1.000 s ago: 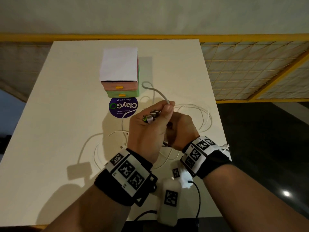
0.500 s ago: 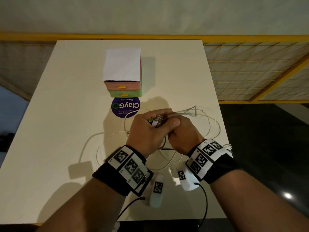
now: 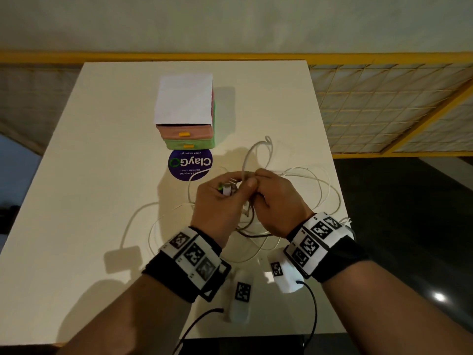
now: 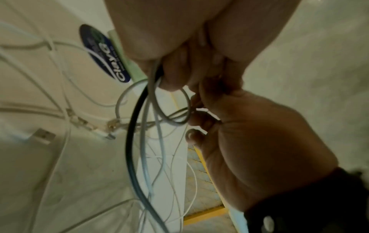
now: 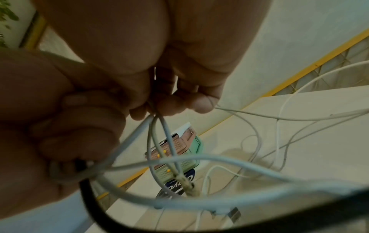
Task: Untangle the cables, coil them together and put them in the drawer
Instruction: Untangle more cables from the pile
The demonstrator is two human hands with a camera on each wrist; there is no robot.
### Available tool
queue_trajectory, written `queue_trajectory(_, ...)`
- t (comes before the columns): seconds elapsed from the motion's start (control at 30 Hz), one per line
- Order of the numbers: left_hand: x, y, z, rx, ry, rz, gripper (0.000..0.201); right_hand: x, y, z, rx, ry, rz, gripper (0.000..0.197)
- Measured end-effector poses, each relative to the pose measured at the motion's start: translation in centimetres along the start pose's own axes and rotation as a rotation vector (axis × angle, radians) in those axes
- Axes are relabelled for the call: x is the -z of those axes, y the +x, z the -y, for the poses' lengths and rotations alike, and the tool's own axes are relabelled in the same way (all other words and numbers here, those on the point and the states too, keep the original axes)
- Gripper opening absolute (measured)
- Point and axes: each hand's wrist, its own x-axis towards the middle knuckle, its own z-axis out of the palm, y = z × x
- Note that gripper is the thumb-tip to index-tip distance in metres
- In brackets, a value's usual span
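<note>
Can't really trace the cables (image 3: 302,175) where both hands close over them, left hand (image 3: 220,208) and right hand (image 3: 279,206) covering the whole knot. Connector bundle (image 3: 226,188) poking out of the left fist too small to identify. Right wrist view mostly palm, with a smeared black cable (image 5: 87,193) cut off at the bottom edge. Drawer unit (image 5: 179,151) half hidden behind blurry strands there. Sticker (image 4: 103,53) in the left wrist view blurred and partly covered by the hand.

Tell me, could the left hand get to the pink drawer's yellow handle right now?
Probably not yet: the left hand grips the cables. The path to the yellow handle looks open, but it would need to let go first.
</note>
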Motion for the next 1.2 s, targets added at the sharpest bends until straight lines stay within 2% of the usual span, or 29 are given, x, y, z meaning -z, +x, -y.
queue_trajectory(0.03, 0.0, 0.1, 0.1, 0.005, -0.003, -0.023, 0.009, 0.0, 0.1, 0.0, 0.013, 0.000, 0.011, 0.024)
queue_trajectory(0.1, 0.3, 0.8, -0.2, 0.063, -0.155, -0.090, 0.014, -0.3, 0.1, -0.6, -0.032, -0.017, 0.043, 0.017)
queue_trajectory(0.2, 0.6, 1.6, -0.6, 0.098, -0.366, -0.074, 0.021, -0.7, -0.1, -1.9, -0.134, -0.042, 0.020, 0.008)
queue_trajectory(0.3, 0.0, 1.0, 0.2, 0.123, -0.156, -0.069, 0.014, -0.5, 0.1, -1.8, -0.090, -0.022, -0.038, 0.012)
queue_trajectory(0.37, -0.2, 0.6, 0.8, 0.103, -0.037, -0.075, 0.013, -0.5, 0.4, -1.3, -0.027, -0.040, -0.022, 0.016)
queue_trajectory(0.43, 0.0, 0.8, 0.3, 0.096, -0.121, -0.104, 0.017, -0.6, 0.5, -1.3, -0.048, -0.044, 0.013, 0.014)
queue_trajectory(0.53, 0.2, 1.2, -0.7, 0.078, -0.309, -0.058, 0.022, -0.5, 0.4, -1.8, -0.171, 0.003, 0.018, 0.012)
queue_trajectory(0.67, 0.3, 1.4, -0.6, 0.146, -0.326, -0.112, 0.031, 0.6, 0.4, -1.1, -0.281, 0.134, -0.018, 0.024)
queue_trajectory(0.8, 0.1, 1.7, -0.6, 0.218, -0.428, -0.125, 0.019, 2.2, 0.1, -0.7, -0.343, 0.314, -0.050, 0.018)
queue_trajectory(1.0, -2.3, 1.1, -1.1, 0.151, -0.356, -0.059, 0.012, 4.6, -1.0, -0.9, -0.415, 0.623, -0.060, 0.024)
queue_trajectory(1.1, -3.6, 1.0, -1.6, 0.138, -0.364, 0.009, 0.006, 5.4, -2.1, -0.9, -0.447, 0.520, -0.067, 0.026)
queue_trajectory(1.2, -5.0, 1.3, -2.1, 0.184, -0.429, 0.066, 0.018, 6.4, -4.0, -2.4, -0.505, 0.407, -0.145, 0.024)
